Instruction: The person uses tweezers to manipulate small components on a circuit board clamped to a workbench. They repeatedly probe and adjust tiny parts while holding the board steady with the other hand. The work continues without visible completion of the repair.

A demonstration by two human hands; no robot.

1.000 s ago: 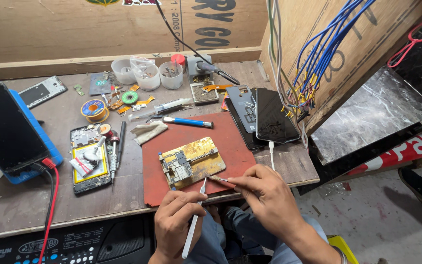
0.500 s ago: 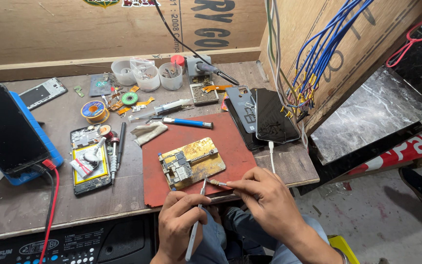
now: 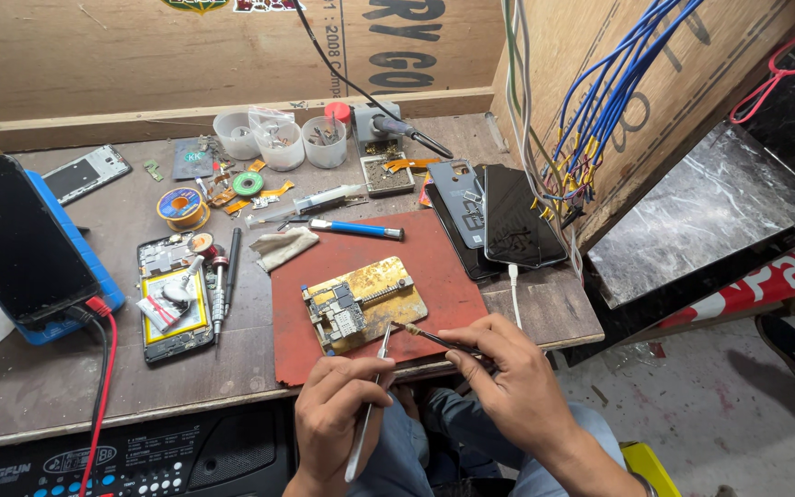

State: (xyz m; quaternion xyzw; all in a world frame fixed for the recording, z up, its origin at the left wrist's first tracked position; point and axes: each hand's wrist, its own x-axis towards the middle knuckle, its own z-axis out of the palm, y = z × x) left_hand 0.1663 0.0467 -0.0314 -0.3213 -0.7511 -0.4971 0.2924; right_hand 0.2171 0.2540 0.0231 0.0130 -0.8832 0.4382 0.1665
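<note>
A: Left hand, near bench edge: fingers closed around metal tweezers, held like a pen, tips up beside the circuit board. Contact between tips and board not resolvable.

B: Right hand, just right of the left: fingers pinched together on a thin probe tool, its tip pointing left toward the gold-coloured board holder. Tip near the holder's lower right corner; touching or not, cannot tell.

A: Circuit board seated in the holder's left part, chips and shields exposed. Holder lying tilted on a red work mat, in the mat's lower middle.

B: Also on the mat, upper edge: blue-handled tool. Just beyond it, a clear syringe, and a folded cloth overlapping the mat's left border.

A: Left of the mat: opened phone with yellow battery exposed, a screwdriver beside it. Farther left, a dark-screened phone propped on a blue stand, red cable running down from it.

B: Right of the mat: two dark phones stacked side by side, a grey back cover resting on them. White cable leading from the lower edge.

A: Back of the bench: three clear plastic cups holding small parts, solder spool, soldering iron on its rest.

B: Right wall: bundle of blue wires hanging against the plywood panel.
</note>
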